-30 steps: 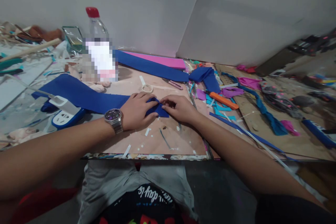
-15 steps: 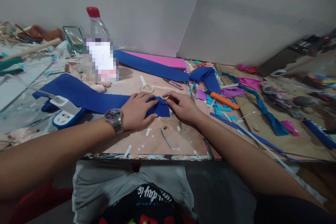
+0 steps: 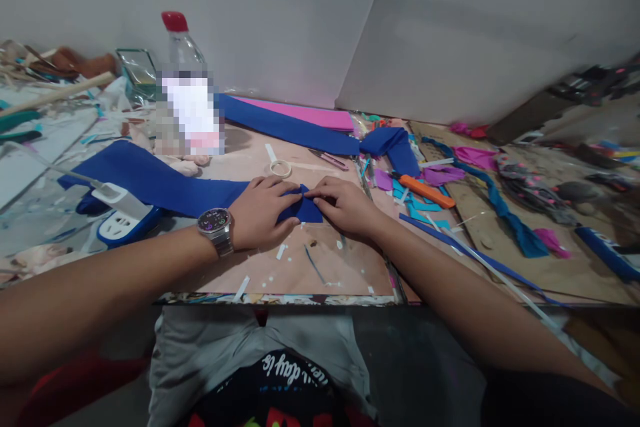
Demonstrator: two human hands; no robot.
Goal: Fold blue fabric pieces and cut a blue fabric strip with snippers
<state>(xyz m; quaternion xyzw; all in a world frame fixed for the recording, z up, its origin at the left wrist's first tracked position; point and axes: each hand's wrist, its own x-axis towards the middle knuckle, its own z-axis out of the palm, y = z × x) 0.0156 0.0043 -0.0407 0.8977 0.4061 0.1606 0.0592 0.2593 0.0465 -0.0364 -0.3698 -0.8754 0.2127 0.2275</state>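
A long dark blue paper strip [image 3: 160,181] lies across the table from the left to the middle. My left hand [image 3: 263,210], with a watch on the wrist, presses flat on the strip near its right end. My right hand [image 3: 343,205] pinches the folded tip of that end [image 3: 309,211] with its fingertips, right beside my left fingers. The tip forms a pointed fold between the two hands.
A plastic bottle with a red cap [image 3: 185,90] stands at the back left. A white power strip [image 3: 123,217] sits left of my wrist. A tape ring [image 3: 281,168], an orange cutter [image 3: 426,191], more blue and pink paper [image 3: 300,123] and scraps lie behind and right.
My right hand has folded the corner of the strip's end back over into a point, after it lay flat half a second ago. My left hand has stayed in place.
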